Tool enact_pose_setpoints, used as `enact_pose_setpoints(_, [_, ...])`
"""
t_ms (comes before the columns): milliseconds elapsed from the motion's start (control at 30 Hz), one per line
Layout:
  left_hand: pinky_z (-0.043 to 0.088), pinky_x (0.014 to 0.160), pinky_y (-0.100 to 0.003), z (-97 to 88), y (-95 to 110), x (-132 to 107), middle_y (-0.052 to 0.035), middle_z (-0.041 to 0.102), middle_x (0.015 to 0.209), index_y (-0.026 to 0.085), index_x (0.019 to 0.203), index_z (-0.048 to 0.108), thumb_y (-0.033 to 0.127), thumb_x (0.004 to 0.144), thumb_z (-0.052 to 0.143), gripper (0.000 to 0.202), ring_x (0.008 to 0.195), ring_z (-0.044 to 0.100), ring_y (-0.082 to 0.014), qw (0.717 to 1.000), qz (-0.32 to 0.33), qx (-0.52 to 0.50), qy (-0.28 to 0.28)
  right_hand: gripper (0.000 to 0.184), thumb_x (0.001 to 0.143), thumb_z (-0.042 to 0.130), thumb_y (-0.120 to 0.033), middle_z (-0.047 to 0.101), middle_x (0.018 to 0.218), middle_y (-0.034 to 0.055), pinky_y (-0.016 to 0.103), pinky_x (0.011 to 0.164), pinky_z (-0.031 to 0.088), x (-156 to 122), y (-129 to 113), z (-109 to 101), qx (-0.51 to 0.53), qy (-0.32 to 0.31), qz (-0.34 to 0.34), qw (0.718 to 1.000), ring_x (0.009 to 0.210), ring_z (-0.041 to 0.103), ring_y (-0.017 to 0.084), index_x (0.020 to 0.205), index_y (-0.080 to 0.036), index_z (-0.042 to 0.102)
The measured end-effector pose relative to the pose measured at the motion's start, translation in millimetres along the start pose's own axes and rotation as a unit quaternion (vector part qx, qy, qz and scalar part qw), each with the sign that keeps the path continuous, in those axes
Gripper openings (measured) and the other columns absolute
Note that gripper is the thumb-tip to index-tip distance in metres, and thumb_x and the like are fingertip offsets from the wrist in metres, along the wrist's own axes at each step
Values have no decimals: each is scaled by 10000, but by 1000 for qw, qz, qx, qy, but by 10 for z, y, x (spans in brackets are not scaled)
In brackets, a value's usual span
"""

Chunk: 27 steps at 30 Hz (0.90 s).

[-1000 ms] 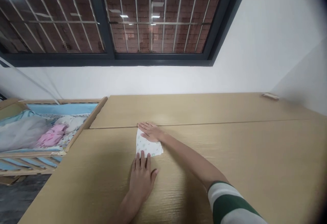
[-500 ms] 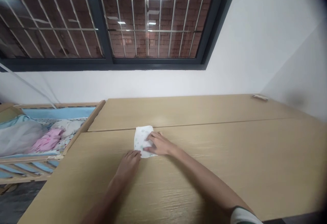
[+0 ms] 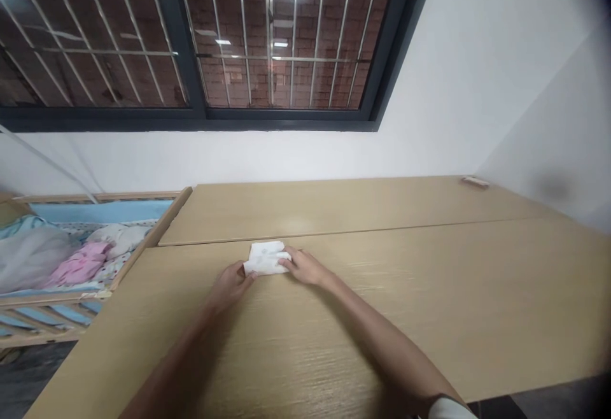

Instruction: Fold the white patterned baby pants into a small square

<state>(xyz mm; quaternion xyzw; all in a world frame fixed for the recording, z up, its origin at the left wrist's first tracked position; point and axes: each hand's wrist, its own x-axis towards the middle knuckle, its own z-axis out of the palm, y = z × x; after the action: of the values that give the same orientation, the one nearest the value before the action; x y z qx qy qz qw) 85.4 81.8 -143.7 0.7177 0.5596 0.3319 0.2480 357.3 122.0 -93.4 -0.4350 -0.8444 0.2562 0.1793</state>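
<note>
Cloth now folded smaller than before; left hand and right hand both pinching its near edge on table.

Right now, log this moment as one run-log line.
left hand: touching folded cloth, near-left corner | right hand: touching its right edge | support: table

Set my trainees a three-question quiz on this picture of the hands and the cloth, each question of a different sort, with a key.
1. True or false: both the left hand and the right hand touch the folded white cloth.
2. Where does the pink garment lie? A on the floor; B in the cot; C on the window sill.
3. Fill in: the cloth lies on the wooden ____.
Key: 1 true; 2 B; 3 table.
</note>
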Motion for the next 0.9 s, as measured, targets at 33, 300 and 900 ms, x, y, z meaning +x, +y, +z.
enact_pose_setpoints(33, [518, 782, -337, 3, -11, 52, -51, 734, 908, 205, 983, 662, 593, 900, 562, 409, 865, 688, -250, 1000, -21, -19, -1, 311, 1037, 461, -422, 731, 979, 79, 282, 716, 443, 54, 21, -2, 6, 8, 4, 1000, 840, 666, 234, 1213, -202, 594])
enact_pose_setpoints(300, [496, 702, -298, 224, -41, 364, -52, 731, 879, 203, 1011, 627, 495, 973, 456, 341, 776, 684, -215, 994, -81, 18, 78, 192, 1027, 485, -347, 684, 926, 73, 281, 720, 435, 393, 196, 242, 4, 91, 88, 992, 837, 628, 216, 1067, -188, 584])
enact_pose_setpoints(900, [278, 1236, -497, 775, 85, 361, -224, 325, 1615, 41, 1586, 204, 530, 1058, 208, 720, 1535, 238, -302, 964, 109, 230, 79, 686, 949, 443, -256, 295, 1655, 139, 455, 1269, 148, 392, 104, 629, -208, 32, -129, 969, 1556, 183, 248, 1600, -106, 285])
